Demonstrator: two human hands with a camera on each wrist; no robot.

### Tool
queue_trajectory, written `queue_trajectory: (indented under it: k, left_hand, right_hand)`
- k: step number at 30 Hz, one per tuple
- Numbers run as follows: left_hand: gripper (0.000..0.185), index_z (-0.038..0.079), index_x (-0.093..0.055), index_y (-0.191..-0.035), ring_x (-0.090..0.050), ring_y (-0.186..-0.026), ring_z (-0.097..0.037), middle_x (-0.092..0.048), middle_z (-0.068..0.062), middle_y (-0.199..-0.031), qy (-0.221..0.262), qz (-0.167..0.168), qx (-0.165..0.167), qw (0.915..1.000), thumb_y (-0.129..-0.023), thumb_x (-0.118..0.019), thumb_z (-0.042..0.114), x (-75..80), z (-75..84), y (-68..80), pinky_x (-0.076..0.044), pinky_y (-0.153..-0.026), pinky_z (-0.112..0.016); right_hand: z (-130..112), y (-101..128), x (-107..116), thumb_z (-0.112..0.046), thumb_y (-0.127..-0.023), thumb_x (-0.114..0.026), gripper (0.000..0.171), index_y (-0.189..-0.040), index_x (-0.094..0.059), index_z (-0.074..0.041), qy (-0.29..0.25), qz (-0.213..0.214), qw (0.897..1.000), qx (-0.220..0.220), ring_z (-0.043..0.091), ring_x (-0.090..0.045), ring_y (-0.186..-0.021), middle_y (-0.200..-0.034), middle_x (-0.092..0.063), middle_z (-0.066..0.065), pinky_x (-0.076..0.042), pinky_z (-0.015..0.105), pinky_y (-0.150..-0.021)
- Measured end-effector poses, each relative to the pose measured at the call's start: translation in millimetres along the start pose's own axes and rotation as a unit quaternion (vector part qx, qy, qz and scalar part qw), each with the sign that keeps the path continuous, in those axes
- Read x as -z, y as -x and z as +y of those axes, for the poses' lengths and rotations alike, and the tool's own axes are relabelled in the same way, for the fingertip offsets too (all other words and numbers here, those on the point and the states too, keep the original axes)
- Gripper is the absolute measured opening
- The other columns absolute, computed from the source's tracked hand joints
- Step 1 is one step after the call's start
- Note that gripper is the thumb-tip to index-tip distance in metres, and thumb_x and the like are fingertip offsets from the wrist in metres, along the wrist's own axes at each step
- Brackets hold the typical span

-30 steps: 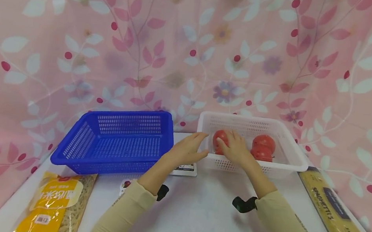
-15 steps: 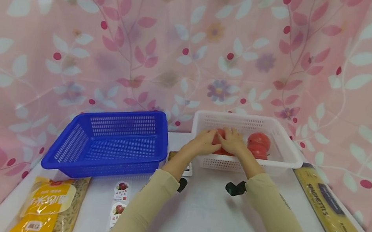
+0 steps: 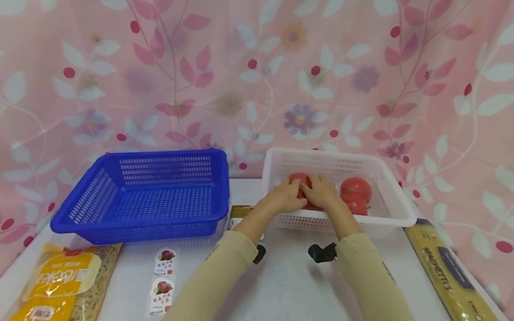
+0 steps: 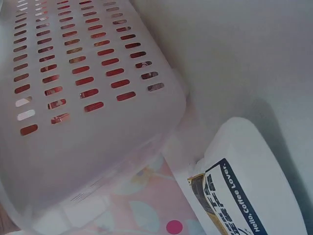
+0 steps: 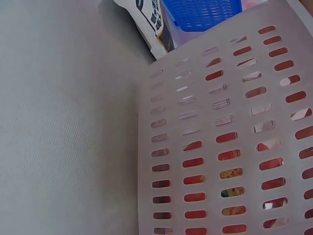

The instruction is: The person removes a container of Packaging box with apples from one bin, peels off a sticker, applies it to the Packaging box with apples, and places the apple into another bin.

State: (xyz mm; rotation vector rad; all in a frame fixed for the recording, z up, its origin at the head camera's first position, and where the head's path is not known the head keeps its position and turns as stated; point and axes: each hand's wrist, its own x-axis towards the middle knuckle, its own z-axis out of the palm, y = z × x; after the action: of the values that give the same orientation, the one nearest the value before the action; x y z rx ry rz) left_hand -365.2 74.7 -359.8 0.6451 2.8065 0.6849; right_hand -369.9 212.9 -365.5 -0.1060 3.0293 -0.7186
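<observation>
Writing: the long dark-and-yellow pasta packet (image 3: 458, 286) at the right table edge reads "SPAGHETTI 3". The white packet (image 4: 249, 188) beside the white basket, in the left wrist view, reads "Hello, Coffee Lover". The yellow noodle bag (image 3: 63, 289) at lower left carries print too small to read, and its lower end is cut off by the frame.

Count: two baskets — one blue basket (image 3: 153, 195), one white basket (image 3: 391, 204), side by side at the back of the white table (image 3: 290, 308). Three tomatoes in the white basket: one tomato (image 3: 301, 180) under the hands, and a pair of tomatoes (image 3: 356, 193) stacked near the right. Two small stickers (image 3: 163, 279) with a red fruit picture lie in front of the blue basket.

Hands: left hand (image 3: 287, 197) and right hand (image 3: 320, 192) both reach over the white basket's front wall and curl round the one tomato, fingers close together, fingertips meeting over it.

Hard to make out: most of the held tomato is covered by the hands. Both wrist views show only the slotted basket wall, red glimpsed through the slots, and no fingers.
</observation>
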Motion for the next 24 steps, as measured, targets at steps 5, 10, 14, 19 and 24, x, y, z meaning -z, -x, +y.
queue_trajectory:
  k: [5, 10, 14, 19, 24]
  left_hand:
    - [0.064, 0.004, -0.027, -0.143, -0.026, -0.133, -0.031, -0.019, -0.018, -0.148, 0.021, -0.005, 0.003, 0.9998, -0.092, -0.048, 0.036, -1.3, -1.2, -6.3, -0.027, -0.104, -0.048]
    - [0.065, 0.001, -0.026, -0.142, -0.022, -0.135, -0.028, -0.018, -0.019, -0.149, 0.032, -0.002, 0.009, 0.9995, -0.092, -0.048, 0.036, 1.5, -2.6, -10.4, -0.024, -0.106, -0.044]
    - [0.063, 0.000, -0.032, -0.140, -0.024, -0.133, -0.033, -0.022, -0.019, -0.147, 0.013, 0.027, 0.009, 0.9995, -0.091, -0.051, 0.036, 2.4, -2.6, -13.0, -0.022, -0.106, -0.048]
    - [0.060, 0.002, -0.036, -0.137, -0.029, -0.129, -0.040, -0.025, -0.018, -0.146, 0.001, 0.049, 0.021, 0.9986, -0.089, -0.053, 0.034, 0.2, -2.2, -13.8, -0.029, -0.102, -0.049]
    - [0.061, 0.003, -0.033, -0.140, -0.023, -0.133, -0.038, -0.018, -0.018, -0.149, 0.012, 0.030, 0.025, 0.9992, -0.091, -0.052, 0.035, -1.2, -3.7, -14.3, -0.023, -0.105, -0.051]
  right_hand:
    - [0.8, -1.1, -1.0, -0.038, -0.097, -0.038, 0.060, -0.143, -0.025, -0.001, 0.014, 0.000, 1.000, 0.005, 0.050, -0.015, -0.130, -0.146, -0.016, 0.028, -0.013, 0.064, -0.101]
    - [-1.2, -4.5, 0.0, -0.039, -0.096, -0.039, 0.060, -0.142, -0.028, -0.001, 0.016, 0.012, 1.000, 0.014, 0.051, -0.019, -0.128, -0.145, -0.020, 0.028, -0.012, 0.063, -0.102]
    - [-2.5, -6.8, 1.4, -0.038, -0.096, -0.039, 0.060, -0.142, -0.029, -0.001, 0.007, 0.015, 1.000, 0.020, 0.050, -0.020, -0.129, -0.145, -0.021, 0.027, -0.012, 0.062, -0.103]
    - [-2.0, -6.2, 0.2, -0.037, -0.096, -0.040, 0.060, -0.142, -0.027, -0.001, -0.026, 0.002, 1.000, 0.014, 0.046, -0.017, -0.132, -0.146, -0.017, 0.027, -0.015, 0.061, -0.103]
    - [-0.1, -6.9, -2.7, -0.035, -0.096, -0.040, 0.060, -0.142, -0.027, 0.000, -0.037, 0.002, 0.999, 0.014, 0.043, -0.016, -0.133, -0.146, -0.016, 0.028, -0.013, 0.060, -0.104]
